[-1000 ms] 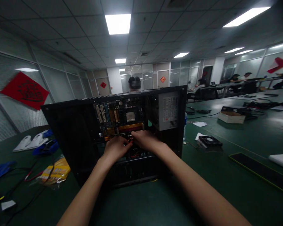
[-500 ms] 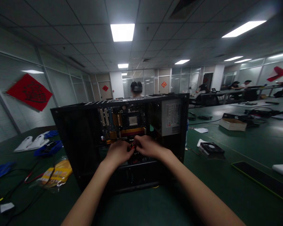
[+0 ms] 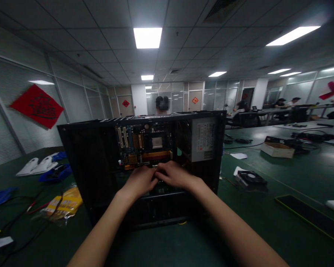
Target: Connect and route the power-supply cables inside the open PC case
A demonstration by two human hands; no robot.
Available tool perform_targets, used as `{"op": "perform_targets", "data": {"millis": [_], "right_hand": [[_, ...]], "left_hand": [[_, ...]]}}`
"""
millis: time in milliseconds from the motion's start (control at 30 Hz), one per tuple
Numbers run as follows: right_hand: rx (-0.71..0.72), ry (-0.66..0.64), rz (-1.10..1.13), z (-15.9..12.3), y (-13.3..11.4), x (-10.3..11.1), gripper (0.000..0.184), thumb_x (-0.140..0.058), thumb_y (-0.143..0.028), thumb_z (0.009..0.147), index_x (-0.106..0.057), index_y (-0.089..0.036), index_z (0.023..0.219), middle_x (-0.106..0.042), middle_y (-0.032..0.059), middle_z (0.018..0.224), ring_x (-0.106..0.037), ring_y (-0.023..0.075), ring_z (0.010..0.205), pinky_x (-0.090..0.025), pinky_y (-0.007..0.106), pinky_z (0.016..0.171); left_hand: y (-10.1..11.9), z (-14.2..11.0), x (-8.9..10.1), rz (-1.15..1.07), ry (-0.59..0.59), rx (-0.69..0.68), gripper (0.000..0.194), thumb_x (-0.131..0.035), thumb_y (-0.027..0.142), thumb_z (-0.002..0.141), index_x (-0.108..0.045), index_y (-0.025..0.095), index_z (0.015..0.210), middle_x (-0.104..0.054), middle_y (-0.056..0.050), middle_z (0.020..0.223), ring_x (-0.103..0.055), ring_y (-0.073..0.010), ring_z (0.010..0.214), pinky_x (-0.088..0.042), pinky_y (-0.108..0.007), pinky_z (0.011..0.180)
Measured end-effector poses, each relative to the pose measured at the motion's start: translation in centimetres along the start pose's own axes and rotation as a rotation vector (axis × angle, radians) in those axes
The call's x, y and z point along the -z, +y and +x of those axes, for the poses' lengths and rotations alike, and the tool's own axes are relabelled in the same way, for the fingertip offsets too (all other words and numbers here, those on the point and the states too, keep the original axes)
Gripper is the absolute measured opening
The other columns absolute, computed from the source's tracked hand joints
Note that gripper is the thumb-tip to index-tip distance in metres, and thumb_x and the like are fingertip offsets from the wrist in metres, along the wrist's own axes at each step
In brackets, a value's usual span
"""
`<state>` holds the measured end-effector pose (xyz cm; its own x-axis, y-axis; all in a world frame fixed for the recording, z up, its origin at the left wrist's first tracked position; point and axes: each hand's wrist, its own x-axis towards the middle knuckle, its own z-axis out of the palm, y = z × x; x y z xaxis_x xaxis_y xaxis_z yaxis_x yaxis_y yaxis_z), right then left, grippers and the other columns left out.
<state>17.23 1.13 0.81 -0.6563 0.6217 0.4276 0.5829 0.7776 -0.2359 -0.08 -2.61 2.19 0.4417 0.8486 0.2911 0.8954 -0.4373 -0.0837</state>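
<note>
Computer case [image 3: 75,163]: motherboard [image 3: 167,135], power supply [image 3: 203,140]. Left hand [image 3: 141,180], right hand [image 3: 174,174]: fingers bent together; grasp, I cannot tell.

My view is dim overall, lit from above by a glaring white panel [image 3: 147,38] and smaller ones farther back. The case [image 3: 83,167] sinks into near-black inside, and shadow darkens the table [image 3: 152,244] below it. I see pale sheen on the tabletop at far right, soft blur on the hands, and walls leaning with wide-angle stretch toward the edges.
</note>
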Motion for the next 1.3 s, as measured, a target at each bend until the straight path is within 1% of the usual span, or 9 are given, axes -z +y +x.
{"op": "perform_targets", "data": {"millis": [133, 300, 433, 600, 700, 900, 1000, 1167, 1300], "right_hand": [[-0.004, -0.007, -0.038, 0.0, 0.0, 0.0, 0.023, -0.048, -0.033, 0.095, -0.064, -0.018, 0.097, -0.071, 0.0071, 0.094, -0.066, 0.0186, 0.09, -0.036, 0.025, 0.069], [-0.139, -0.077, -0.158, 0.0, 0.0, -0.1, 0.039, -0.043, -0.048, 0.096, -0.068, -0.02, 0.104, -0.072, 0.0107, 0.1, -0.067, 0.0222, 0.091, -0.041, 0.027, 0.071], [-0.288, -0.28, -0.196, -0.3, 0.1, -0.2, 0.057, -0.033, -0.055, 0.097, -0.073, -0.014, 0.102, -0.072, 0.0178, 0.099, -0.068, 0.0288, 0.093, -0.047, 0.033, 0.074], [-0.327, -0.52, -0.327, -0.5, 0.2, -0.2, 0.038, -0.057, -0.037, 0.088, -0.072, -0.007, 0.106, -0.071, 0.023, 0.102, -0.069, 0.0328, 0.093, -0.049, 0.034, 0.069], [-0.265, -0.416, -0.264, -0.3, 0.1, -0.3, 0.035, -0.057, -0.038, 0.087, -0.073, -0.011, 0.103, -0.072, 0.0199, 0.098, -0.069, 0.0292, 0.088, -0.046, 0.03, 0.063], [-0.302, 0.166, -0.034, 0.8, -0.4, 0.3, 0.045, -0.03, -0.035, 0.102, -0.068, -0.018, 0.086, -0.072, 0.0069, 0.085, -0.065, 0.0157, 0.074, -0.037, 0.024, 0.06], [-0.376, 0.352, -0.027, 1.1, -0.4, 0.7, 0.044, -0.026, -0.033, 0.103, -0.064, -0.017, 0.089, -0.07, 0.0059, 0.082, -0.063, 0.0149, 0.072, -0.036, 0.024, 0.061], [-0.338, 0.351, 0.014, 1.0, 0.1, 0.7, 0.04, -0.028, -0.033, 0.103, -0.062, -0.018, 0.089, -0.07, 0.0056, 0.084, -0.064, 0.0159, 0.076, -0.038, 0.024, 0.065], [-0.179, 0.308, 0.125, 0.9, 0.5, 0.1, 0.026, -0.038, -0.028, 0.099, -0.059, -0.019, 0.11, -0.07, 0.0066, 0.105, -0.064, 0.0175, 0.096, -0.043, 0.026, 0.08]], "left_hand": [[0.1, 0.1, 0.1, -0.016, -0.003, 0.021, 0.026, -0.049, 0.027, 0.086, -0.069, 0.022, 0.103, -0.073, -0.01, 0.09, -0.068, -0.0256, 0.087, -0.047, -0.033, 0.077], [0.0, 0.2, -0.1, -0.035, -0.021, 0.054, 0.023, -0.049, 0.029, 0.087, -0.07, 0.021, 0.089, -0.072, -0.009, 0.086, -0.067, -0.0236, 0.082, -0.046, -0.031, 0.073], [-0.2, 0.3, -0.4, -0.054, -0.05, 0.038, 0.02, -0.052, 0.031, 0.085, -0.068, 0.021, 0.08, -0.071, -0.006, 0.078, -0.066, -0.0207, 0.073, -0.043, -0.027, 0.065], [-0.2, 0.3, -0.5, -0.094, -0.037, 0.049, 0.035, -0.045, 0.042, 0.092, -0.067, 0.02, 0.077, -0.069, -0.006, 0.075, -0.064, -0.0185, 0.068, -0.038, -0.026, 0.06], [-0.2, 0.3, -0.2, -0.143, -0.04, 0.062, 0.04, -0.042, 0.048, 0.093, -0.068, 0.02, 0.08, -0.07, -0.006, 0.077, -0.065, -0.0194, 0.072, -0.038, -0.025, 0.061], [0.5, 0.3, 0.4, -0.211, -0.017, 0.044, 0.044, -0.05, 0.062, 0.084, -0.067, 0.022, 0.092, -0.07, -0.004, 0.084, -0.065, -0.021, 0.079, -0.042, -0.027, 0.068], [0.6, 0.2, 0.3, -0.161, 0.054, 0.035, 0.042, -0.059, 0.06, 0.079, -0.066, 0.022, 0.095, -0.069, -0.007, 0.098, -0.062, -0.0242, 0.092, -0.045, -0.03, 0.077], [-0.6, 0.6, -0.3, -0.224, 0.274, 0.037, 0.022, -0.058, 0.027, 0.084, -0.06, 0.023, 0.106, -0.063, -0.005, 0.111, -0.059, -0.0203, 0.103, -0.045, -0.031, 0.09], [-1.7, 1.0, -0.4, -0.282, 0.472, 0.141, 0.021, -0.058, 0.028, 0.086, -0.058, 0.021, 0.106, -0.063, -0.006, 0.108, -0.06, -0.0206, 0.101, -0.047, -0.032, 0.09]]}}
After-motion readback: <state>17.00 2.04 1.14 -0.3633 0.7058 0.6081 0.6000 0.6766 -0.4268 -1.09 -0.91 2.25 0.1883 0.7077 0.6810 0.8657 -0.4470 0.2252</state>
